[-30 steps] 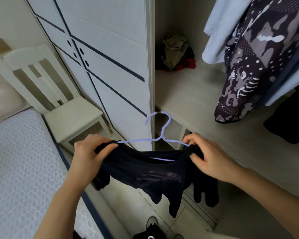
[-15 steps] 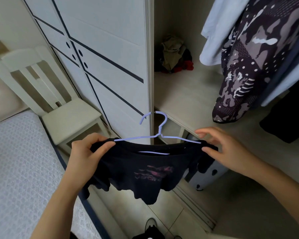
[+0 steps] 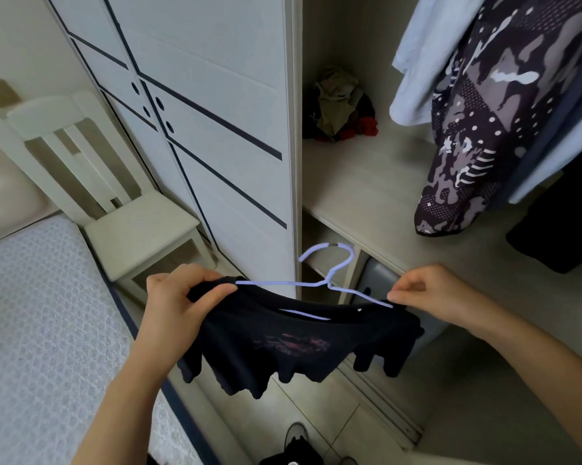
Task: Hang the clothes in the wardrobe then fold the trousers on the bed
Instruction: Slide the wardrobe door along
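A black T-shirt (image 3: pixel 296 344) with a faded pink print on its chest hangs on a thin lilac wire hanger (image 3: pixel 326 283), held up in the air in front of the open wardrobe (image 3: pixel 366 182). The hanger's hook points up and curls to the left, just before the edge of the wardrobe door (image 3: pixel 215 135). The left hand (image 3: pixel 182 303) grips the shirt's left shoulder, fingers and thumb curled round the cloth where the wire goes in. The right hand (image 3: pixel 430 293) pinches the shirt's right shoulder at the other arm of the hanger, fingers bent. The hem hangs in uneven folds above the tiled floor (image 3: pixel 316 414).

Inside the wardrobe, a patterned dark garment (image 3: pixel 484 129) and a pale blue one (image 3: pixel 430 55) hang at upper right, and a heap of crumpled clothes (image 3: pixel 339 105) lies in the back corner of the shelf. To the left stand a white wooden chair (image 3: pixel 115 213) and the bed (image 3: pixel 41 330) with its white textured cover.
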